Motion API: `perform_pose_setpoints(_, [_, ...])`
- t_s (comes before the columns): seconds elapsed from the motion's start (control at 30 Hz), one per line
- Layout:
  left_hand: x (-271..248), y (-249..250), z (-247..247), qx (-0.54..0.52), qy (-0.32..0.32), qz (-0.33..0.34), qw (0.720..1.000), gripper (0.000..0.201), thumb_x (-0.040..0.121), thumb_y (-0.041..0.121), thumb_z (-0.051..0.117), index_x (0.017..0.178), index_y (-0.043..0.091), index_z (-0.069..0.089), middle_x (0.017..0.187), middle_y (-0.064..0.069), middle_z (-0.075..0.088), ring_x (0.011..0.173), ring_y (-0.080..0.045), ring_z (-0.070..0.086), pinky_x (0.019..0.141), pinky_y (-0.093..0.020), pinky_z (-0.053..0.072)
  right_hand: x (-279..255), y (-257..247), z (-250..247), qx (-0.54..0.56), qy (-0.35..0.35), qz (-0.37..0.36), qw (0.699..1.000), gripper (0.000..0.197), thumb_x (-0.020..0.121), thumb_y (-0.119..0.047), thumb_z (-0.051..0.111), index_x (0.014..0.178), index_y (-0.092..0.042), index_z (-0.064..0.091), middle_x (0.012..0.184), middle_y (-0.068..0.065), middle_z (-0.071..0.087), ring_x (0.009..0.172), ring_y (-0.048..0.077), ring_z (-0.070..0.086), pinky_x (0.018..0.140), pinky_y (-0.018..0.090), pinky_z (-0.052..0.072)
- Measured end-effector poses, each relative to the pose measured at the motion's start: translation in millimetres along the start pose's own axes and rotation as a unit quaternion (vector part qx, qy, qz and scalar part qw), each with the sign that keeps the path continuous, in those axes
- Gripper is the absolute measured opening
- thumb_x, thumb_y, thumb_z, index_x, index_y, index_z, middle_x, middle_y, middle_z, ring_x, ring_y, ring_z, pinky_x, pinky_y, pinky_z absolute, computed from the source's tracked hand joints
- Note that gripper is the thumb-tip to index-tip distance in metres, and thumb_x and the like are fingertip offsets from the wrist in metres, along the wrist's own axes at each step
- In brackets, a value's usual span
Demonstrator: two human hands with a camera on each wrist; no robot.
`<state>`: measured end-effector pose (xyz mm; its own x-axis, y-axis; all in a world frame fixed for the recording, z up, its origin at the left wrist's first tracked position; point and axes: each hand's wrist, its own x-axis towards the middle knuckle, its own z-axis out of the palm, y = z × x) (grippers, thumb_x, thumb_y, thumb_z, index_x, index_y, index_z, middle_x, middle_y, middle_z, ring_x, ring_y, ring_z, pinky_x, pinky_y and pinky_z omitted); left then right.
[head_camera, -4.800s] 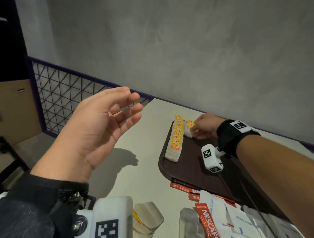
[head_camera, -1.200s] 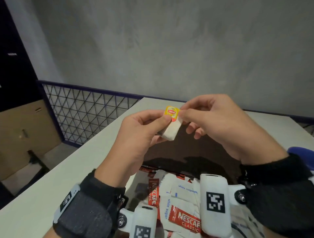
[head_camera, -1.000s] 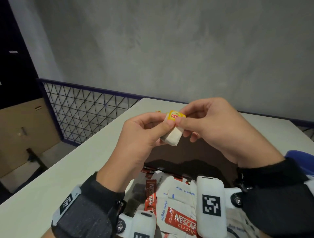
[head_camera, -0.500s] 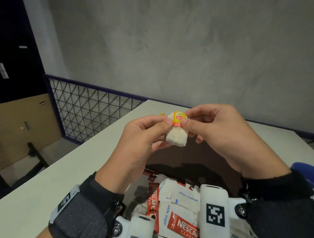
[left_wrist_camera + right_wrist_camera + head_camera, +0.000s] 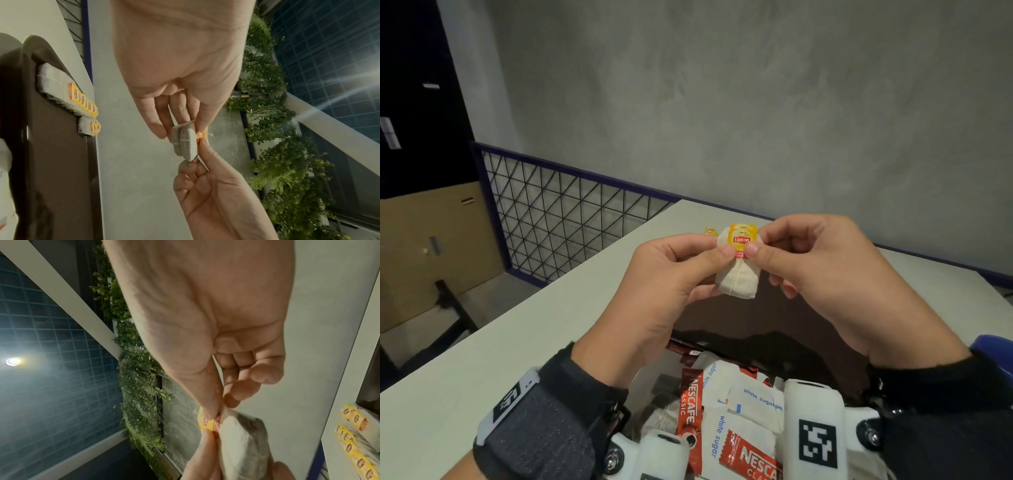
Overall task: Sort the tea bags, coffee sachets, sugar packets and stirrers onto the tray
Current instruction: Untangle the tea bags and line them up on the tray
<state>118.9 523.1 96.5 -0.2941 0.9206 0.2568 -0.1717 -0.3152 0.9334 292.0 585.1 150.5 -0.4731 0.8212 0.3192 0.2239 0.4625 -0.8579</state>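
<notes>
A white tea bag (image 5: 738, 282) with a yellow Lipton tag (image 5: 742, 239) is held up above the dark brown tray (image 5: 774, 322). My left hand (image 5: 717, 255) pinches its left side and my right hand (image 5: 760, 246) pinches the tag against it. In the left wrist view the tea bag (image 5: 185, 142) hangs between both hands. Two rows of tea bags (image 5: 68, 95) lie along the far edge of the tray (image 5: 51, 146). The right wrist view shows the tag (image 5: 207, 423) under my right thumb. No stirrers are in view.
A loose pile of red Nescafe sachets (image 5: 690, 407) and white sugar packets (image 5: 753, 394) lies at the tray's near edge. The white table (image 5: 534, 342) ends at a wire-mesh railing (image 5: 558, 219) on the left. A blue object (image 5: 993, 346) shows at the right.
Earlier my right hand was at the tea-bag rows and my left hand was raised, holding nothing. Both hands now hold one tea bag, turned from tilted to upright with its tag facing me.
</notes>
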Motion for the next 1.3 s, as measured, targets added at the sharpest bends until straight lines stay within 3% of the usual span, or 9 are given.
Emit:
perform_pose_setpoints(0.13, [-0.5,1.4,-0.5,-0.003,-0.008,-0.007,1.0,0.034,0.08,0.027,0.079,0.11,0.011,0.08,0.112,-0.01,0.079,0.11,-0.027,0.074,0.085,-0.04,0.06,1.1,1.2,0.4,0.012,0.0,0.002,1.0,0.011,0.088,-0.029,0.079,0.085,-0.019,0.078,0.067,-0.001,0.07,0.06,0.012,0.057,0.06,0.033,0.044])
perform_pose_setpoints(0.3, [-1.6,3.5,0.4,0.003,-0.01,-0.002,1.0,0.03,0.081,0.027,0.078,0.108,0.012,0.081,0.113,-0.008,0.079,0.113,-0.025,0.073,0.086,-0.039,0.06,0.7,1.1,0.4,0.025,0.002,-0.008,1.0,0.009,0.089,-0.023,0.078,0.083,-0.015,0.077,0.067,0.005,0.069,0.06,0.013,0.056,0.058,0.035,0.045])
perform_pose_setpoints(0.53, [-2.7,7.5,2.2,0.004,0.003,-0.016,1.0,0.022,0.085,0.025,0.077,0.105,0.018,0.082,0.11,-0.004,0.08,0.11,-0.021,0.073,0.084,-0.035,0.058,-1.7,-0.6,-2.3,0.015,-0.014,-0.007,1.0,0.009,0.088,-0.022,0.078,0.081,-0.016,0.077,0.068,-0.004,0.069,0.059,0.005,0.056,0.057,0.022,0.043])
perform_pose_setpoints(0.6, [-2.5,10.7,2.1,-0.014,0.022,-0.02,0.999,0.018,0.091,0.02,0.074,0.107,0.017,0.081,0.108,-0.004,0.08,0.103,-0.018,0.074,0.081,-0.033,0.058,0.2,-0.6,-7.2,0.035,0.007,0.004,0.999,0.008,0.088,-0.019,0.077,0.081,-0.015,0.075,0.075,0.0,0.071,0.065,0.008,0.057,0.057,0.025,0.043])
perform_pose_setpoints(0.73, [2.8,20.9,-8.6,-0.077,0.093,-0.02,0.992,0.015,0.093,0.018,0.073,0.107,0.014,0.079,0.102,-0.003,0.081,0.09,-0.016,0.074,0.073,-0.029,0.059,35.7,1.4,-13.8,0.002,0.018,0.047,0.999,0.006,0.091,-0.012,0.073,0.089,-0.007,0.07,0.081,0.013,0.067,0.069,0.017,0.058,0.056,0.03,0.049])
perform_pose_setpoints(0.9, [8.3,29.1,-28.1,-0.138,0.165,-0.024,0.976,0.005,0.094,0.02,0.072,0.096,0.017,0.076,0.092,0.0,0.078,0.079,-0.013,0.072,0.064,-0.025,0.056,93.9,45.8,7.2,-0.154,-0.099,0.143,0.973,0.012,0.094,-0.007,0.071,0.091,-0.007,0.059,0.074,0.013,0.061,0.059,0.015,0.06,0.054,0.028,0.053])
perform_pose_setpoints(1.0, [10.5,30.1,-34.9,-0.159,0.186,-0.026,0.969,0.005,0.095,0.019,0.07,0.094,0.017,0.074,0.089,0.0,0.077,0.076,-0.013,0.07,0.062,-0.025,0.056,114.1,71.0,18.2,-0.135,-0.127,0.202,0.962,0.02,0.094,-0.005,0.069,0.083,-0.011,0.054,0.073,0.014,0.061,0.058,0.015,0.06,0.054,0.027,0.053])
perform_pose_setpoints(1.2, [16.5,24.5,-44.2,-0.164,0.216,-0.028,0.962,0.005,0.095,0.019,0.069,0.094,0.017,0.074,0.087,0.001,0.076,0.071,-0.011,0.069,0.059,-0.025,0.055,145.4,93.4,36.0,-0.039,-0.103,0.26,0.959,0.017,0.094,0.0,0.067,0.09,-0.009,0.054,0.077,0.016,0.064,0.06,0.02,0.065,0.053,0.029,0.057])
perform_pose_setpoints(1.3, [17.9,22.2,-43.6,-0.161,0.217,-0.033,0.962,0.006,0.095,0.019,0.068,0.092,0.018,0.073,0.085,0.002,0.075,0.069,-0.011,0.068,0.058,-0.025,0.054,151.3,101.9,41.3,-0.034,-0.084,0.287,0.954,0.018,0.094,0.002,0.066,0.085,-0.009,0.054,0.08,0.018,0.062,0.063,0.023,0.066,0.054,0.03,0.058])
